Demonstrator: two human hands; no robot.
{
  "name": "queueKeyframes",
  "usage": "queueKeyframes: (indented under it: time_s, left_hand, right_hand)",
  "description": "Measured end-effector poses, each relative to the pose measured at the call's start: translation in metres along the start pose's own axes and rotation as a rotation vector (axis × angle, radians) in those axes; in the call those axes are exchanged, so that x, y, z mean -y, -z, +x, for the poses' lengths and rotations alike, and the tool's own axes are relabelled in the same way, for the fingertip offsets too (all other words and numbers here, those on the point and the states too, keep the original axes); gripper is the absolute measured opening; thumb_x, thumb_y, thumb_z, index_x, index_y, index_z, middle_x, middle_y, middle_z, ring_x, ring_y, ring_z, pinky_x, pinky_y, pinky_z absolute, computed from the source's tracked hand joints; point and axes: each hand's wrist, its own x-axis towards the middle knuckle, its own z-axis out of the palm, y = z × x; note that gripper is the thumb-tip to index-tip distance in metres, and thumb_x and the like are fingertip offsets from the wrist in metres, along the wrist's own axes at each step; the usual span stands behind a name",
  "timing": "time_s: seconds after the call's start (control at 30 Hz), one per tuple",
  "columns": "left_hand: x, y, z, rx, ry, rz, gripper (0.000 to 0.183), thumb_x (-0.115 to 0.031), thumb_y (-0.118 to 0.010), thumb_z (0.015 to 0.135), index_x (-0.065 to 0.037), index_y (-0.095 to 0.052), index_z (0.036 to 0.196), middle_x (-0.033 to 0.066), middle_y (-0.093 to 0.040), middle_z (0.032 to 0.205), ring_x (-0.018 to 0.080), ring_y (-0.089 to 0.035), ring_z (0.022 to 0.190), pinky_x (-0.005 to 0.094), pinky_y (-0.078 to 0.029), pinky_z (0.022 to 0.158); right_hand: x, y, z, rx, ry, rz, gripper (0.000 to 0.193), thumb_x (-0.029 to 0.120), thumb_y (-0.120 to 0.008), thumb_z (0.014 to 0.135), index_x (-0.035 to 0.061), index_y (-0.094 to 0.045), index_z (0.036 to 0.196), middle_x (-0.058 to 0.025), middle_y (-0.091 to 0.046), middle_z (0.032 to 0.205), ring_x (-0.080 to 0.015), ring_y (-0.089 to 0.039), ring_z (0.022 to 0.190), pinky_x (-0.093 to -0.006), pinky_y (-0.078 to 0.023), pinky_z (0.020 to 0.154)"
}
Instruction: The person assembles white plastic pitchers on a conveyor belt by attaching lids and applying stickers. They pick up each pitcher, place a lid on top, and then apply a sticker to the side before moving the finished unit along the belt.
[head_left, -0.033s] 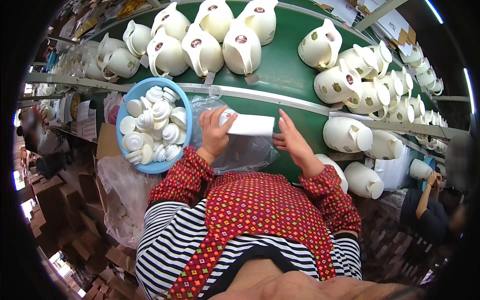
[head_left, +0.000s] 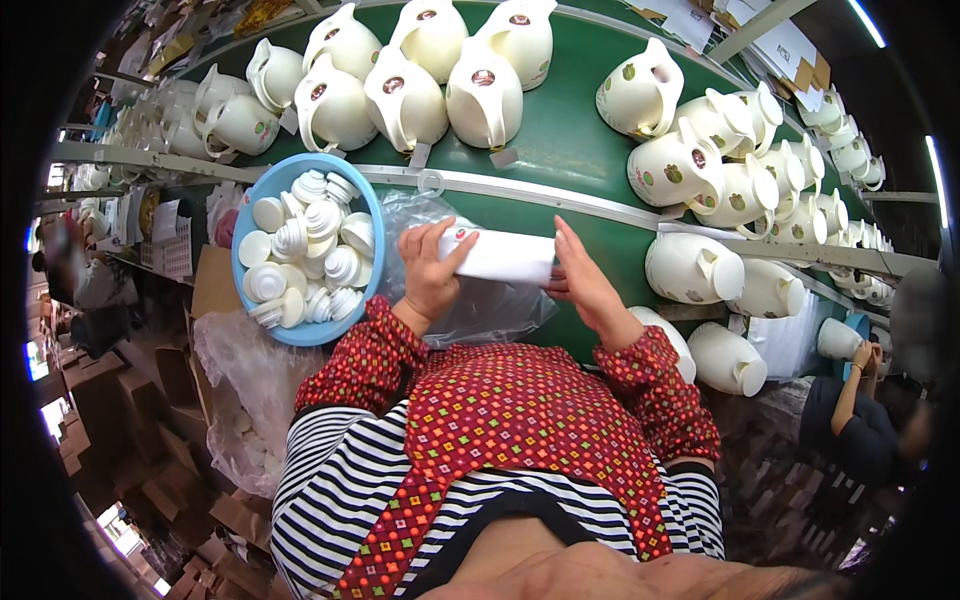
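Observation:
My left hand [head_left: 430,267] is closed round the left end of a white oblong bundle [head_left: 510,256], which looks like paper slips with a small red mark. At its other end my right hand [head_left: 583,280] touches the bundle with its fingers stretched out. Under the bundle lies a clear plastic bag [head_left: 470,312] on the green work surface. Left of my hands stands a blue basin [head_left: 377,225] full of white stoppers [head_left: 322,218] with ridged, screw-like sides.
Cream jugs [head_left: 484,95] with handles stand in rows beyond a metal rail [head_left: 530,190]. More jugs [head_left: 690,268] stand or lie at the right. A plastic sack [head_left: 240,370] hangs below the basin, near brown cartons [head_left: 140,400]. Another person [head_left: 850,420] sits at the far right.
The white bundle has shifted slightly to the right, and its right end now meets my right hand, which was a little apart from it. My left hand keeps its grip.

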Motion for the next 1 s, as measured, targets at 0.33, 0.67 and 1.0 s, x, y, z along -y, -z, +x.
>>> queueKeyframes:
  time_s: [0.33,0.67,1.0]
  left_hand:
    - [-0.01,0.096,-0.01,0.094,0.059,-0.438,0.094,-0.051,-0.086,0.081,-0.003,-0.05,0.152,0.0201,-0.051,0.153,0.0446,-0.038,0.151,0.0599,-0.021,0.126]
    - [-0.017,0.13,0.02,0.13,-0.045,-0.393,0.041,0.0,-0.085,0.071,-0.007,-0.076,0.11,0.0109,-0.069,0.091,0.0354,-0.066,0.089,0.043,-0.052,0.078]
    - [-0.044,0.163,0.021,0.408,0.313,-0.731,0.019,-0.009,-0.08,0.089,-0.002,-0.078,0.107,0.0123,-0.074,0.094,0.0253,-0.072,0.081,0.0348,-0.056,0.071]
  right_hand:
    - [-0.011,-0.011,-0.037,0.144,0.504,0.196,0.041,-0.003,-0.072,0.095,-0.0028,-0.062,0.135,-0.0126,-0.074,0.122,-0.0141,-0.071,0.106,-0.0278,-0.058,0.091]
    - [0.006,-0.011,-0.099,0.133,0.677,-0.061,0.033,0.003,-0.082,0.089,0.0003,-0.068,0.119,-0.0049,-0.069,0.113,-0.012,-0.064,0.107,-0.0276,-0.054,0.093]
    - [0.036,-0.049,-0.15,-0.616,1.246,-1.105,0.059,0.026,-0.091,0.077,0.0147,-0.073,0.132,-0.0076,-0.054,0.11,-0.0278,-0.054,0.102,-0.0432,-0.039,0.096]
